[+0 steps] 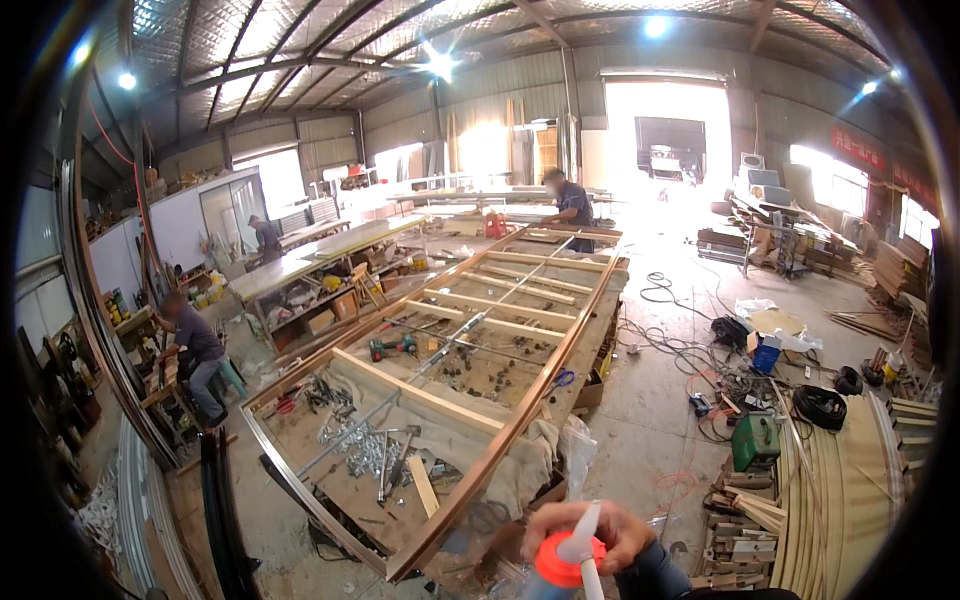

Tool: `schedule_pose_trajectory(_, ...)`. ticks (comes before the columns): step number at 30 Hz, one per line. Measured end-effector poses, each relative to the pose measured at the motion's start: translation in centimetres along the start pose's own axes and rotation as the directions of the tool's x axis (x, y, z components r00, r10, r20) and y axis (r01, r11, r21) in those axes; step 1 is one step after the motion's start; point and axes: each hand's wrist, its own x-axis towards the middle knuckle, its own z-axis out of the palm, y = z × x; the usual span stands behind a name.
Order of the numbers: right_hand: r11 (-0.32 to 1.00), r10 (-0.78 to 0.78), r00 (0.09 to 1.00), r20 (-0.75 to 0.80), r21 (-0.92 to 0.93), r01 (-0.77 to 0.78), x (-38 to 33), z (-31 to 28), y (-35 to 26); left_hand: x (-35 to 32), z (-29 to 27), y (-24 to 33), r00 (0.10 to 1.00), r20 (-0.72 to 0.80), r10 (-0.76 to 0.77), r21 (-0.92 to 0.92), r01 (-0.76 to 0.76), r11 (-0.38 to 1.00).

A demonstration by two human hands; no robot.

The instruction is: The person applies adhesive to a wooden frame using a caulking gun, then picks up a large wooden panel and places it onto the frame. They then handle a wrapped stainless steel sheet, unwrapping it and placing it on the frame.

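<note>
At the lower edge, close to me, is an orange round piece [567, 560] with white blade-like parts [582, 540] standing out from it; its exact kind I cannot make out. My left hand [545, 523] curls round its upper left side. My right hand [628, 532] grips it from the right, fingers bent against the orange rim. The two hands come close together behind the white part, which hides some of the fingers. Just beyond my hands lies the near corner of a long brown metal frame [470, 480] with pale wooden crossbars [420, 390].
Inside the frame lie a hammer [396, 478], metal fittings [368, 455] and a green drill [392, 347]. To the right are a green metal box [755, 442], coiled black hose [818, 407] and tangled cables [680, 345]. Co-workers [572, 203] work farther off.
</note>
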Motion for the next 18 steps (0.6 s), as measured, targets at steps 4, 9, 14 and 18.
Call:
schedule_pose_trajectory(4, 0.925, -0.304, 0.952, 0.015, 0.243, 0.292, 0.3, 3.2, 1.1, 7.0, 0.3, -2.1, 0.993, 0.092, 0.071, -0.005, -0.071, 0.997)
schedule_pose_trajectory(9, 0.896, -0.248, 0.963, 0.105, 0.403, 0.187, 0.9, 7.4, -3.3, 15.2, 3.7, 2.4, 0.888, -0.323, 0.328, 0.294, -0.235, 0.927)
schedule_pose_trajectory(14, 0.811, -0.426, 0.903, -0.054, 0.419, 0.408, 0.6, 5.5, 0.8, 16.3, 3.2, 2.2, 0.828, -0.345, 0.441, 0.384, -0.305, 0.872)
schedule_pose_trajectory(18, 0.889, -0.458, 0.855, -0.244, -0.152, 0.433, 1.4, 3.1, 1.4, 10.1, 0.3, -5.6, 0.796, -0.425, 0.431, 0.433, -0.239, 0.869)
